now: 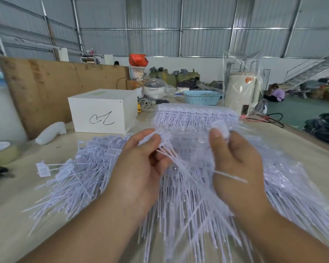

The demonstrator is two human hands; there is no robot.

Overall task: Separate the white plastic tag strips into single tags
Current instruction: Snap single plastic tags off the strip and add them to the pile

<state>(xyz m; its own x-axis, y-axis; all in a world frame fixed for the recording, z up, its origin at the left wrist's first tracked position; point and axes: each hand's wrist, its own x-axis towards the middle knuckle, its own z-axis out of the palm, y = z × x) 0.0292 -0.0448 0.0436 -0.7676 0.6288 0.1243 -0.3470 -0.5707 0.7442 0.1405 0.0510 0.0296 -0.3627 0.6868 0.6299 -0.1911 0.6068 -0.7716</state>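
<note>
Tabletop (17, 215) heaped with tags. Your left hand (141, 168) and right hand (235, 158) each pinch the strip (171, 154); peel sideways, one head at a time.

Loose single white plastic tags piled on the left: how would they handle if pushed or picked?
The loose white plastic tags probably weigh little and scatter: thin tails splay every way. Likely springy, not limp: tails stay straight. Crossed tails may drag neighbours along.

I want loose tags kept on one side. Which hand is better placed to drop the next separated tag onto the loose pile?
Probably the left hand: the loose pile lies directly beside it on the table. The right hand pinches a tag head and would have to cross over the strips.
</note>
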